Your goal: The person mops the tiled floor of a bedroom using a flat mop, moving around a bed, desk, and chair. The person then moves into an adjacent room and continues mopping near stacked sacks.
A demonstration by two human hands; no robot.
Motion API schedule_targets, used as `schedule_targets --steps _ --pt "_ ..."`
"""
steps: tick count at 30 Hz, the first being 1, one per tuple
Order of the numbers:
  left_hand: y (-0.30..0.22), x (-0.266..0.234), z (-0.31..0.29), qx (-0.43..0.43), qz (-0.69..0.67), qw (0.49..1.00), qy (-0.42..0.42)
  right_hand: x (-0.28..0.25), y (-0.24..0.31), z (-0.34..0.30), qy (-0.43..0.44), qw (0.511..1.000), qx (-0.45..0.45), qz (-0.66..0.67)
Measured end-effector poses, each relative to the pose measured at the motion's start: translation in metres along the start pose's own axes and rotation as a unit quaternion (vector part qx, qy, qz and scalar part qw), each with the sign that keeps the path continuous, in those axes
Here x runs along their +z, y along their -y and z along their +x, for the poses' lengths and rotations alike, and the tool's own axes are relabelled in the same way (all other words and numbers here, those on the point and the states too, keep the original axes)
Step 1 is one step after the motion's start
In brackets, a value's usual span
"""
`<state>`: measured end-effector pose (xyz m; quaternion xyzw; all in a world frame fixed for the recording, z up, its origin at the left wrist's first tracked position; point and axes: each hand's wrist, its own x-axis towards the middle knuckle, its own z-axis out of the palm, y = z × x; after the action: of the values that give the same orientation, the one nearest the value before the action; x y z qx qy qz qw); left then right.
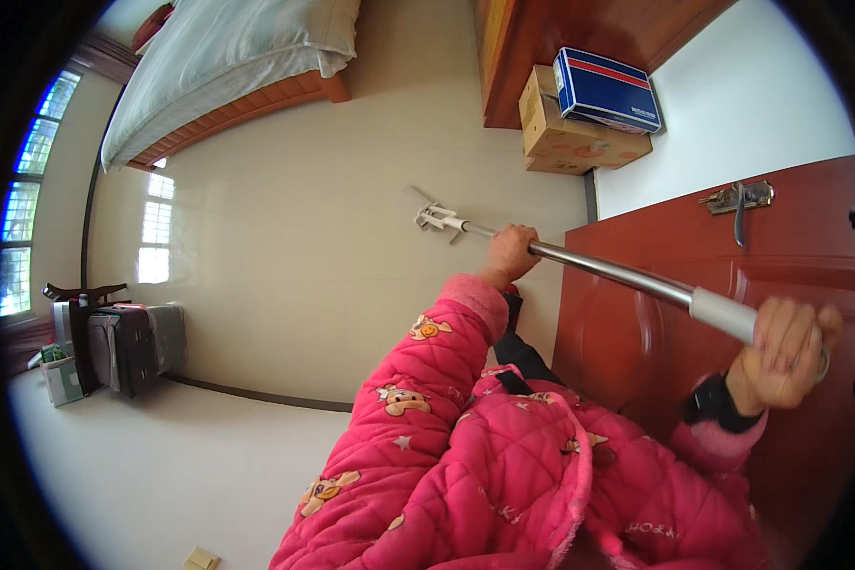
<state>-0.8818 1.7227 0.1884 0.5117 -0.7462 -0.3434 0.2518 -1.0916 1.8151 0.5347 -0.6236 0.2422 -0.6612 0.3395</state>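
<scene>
A mop (pixel 627 273) with a metal pole and a white grip slants across the room in front of me. Around the lower part of its pole my left hand (pixel 512 255) is closed. My right hand (pixel 787 351) wraps round the white grip at the upper end, close to the red-brown door. The mop's white head (pixel 437 218) is on the pale floor (pixel 351 275); its pad is hard to make out. Both sleeves are pink and quilted, and a black band circles my right wrist.
On my right stands the red-brown door (pixel 655 351) with a metal handle (pixel 739 211). Ahead, a blue box (pixel 608 90) rests on a cardboard carton (pixel 579 144) beside wooden furniture (pixel 579 24). A bed (pixel 228 71) is at far left, with suitcases (pixel 123 347) along the left wall.
</scene>
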Motion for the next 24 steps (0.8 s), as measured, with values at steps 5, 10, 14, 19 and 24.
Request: schedule_targets --steps 5,10,14,19,24 --pt "0.016 -0.048 -0.021 0.001 0.0 1.0 -0.026 0.054 -0.019 0.031 -0.036 0.998 -0.02 0.055" --pt "0.017 -0.081 -0.028 0.04 0.051 0.997 0.03 0.076 -0.004 0.036 0.014 0.996 0.04 0.076" --pt "0.017 -0.105 -0.015 0.046 0.014 0.995 0.083 0.051 -0.003 0.033 0.072 0.983 0.15 -0.071" --pt "0.013 -0.14 0.034 0.037 -0.03 0.993 0.111 -0.035 -0.037 0.012 -0.018 0.875 0.246 -0.417" --pt "-0.011 -0.151 0.111 0.06 -0.108 0.991 0.048 -0.127 -0.085 -0.012 -0.231 0.738 0.276 -0.571"
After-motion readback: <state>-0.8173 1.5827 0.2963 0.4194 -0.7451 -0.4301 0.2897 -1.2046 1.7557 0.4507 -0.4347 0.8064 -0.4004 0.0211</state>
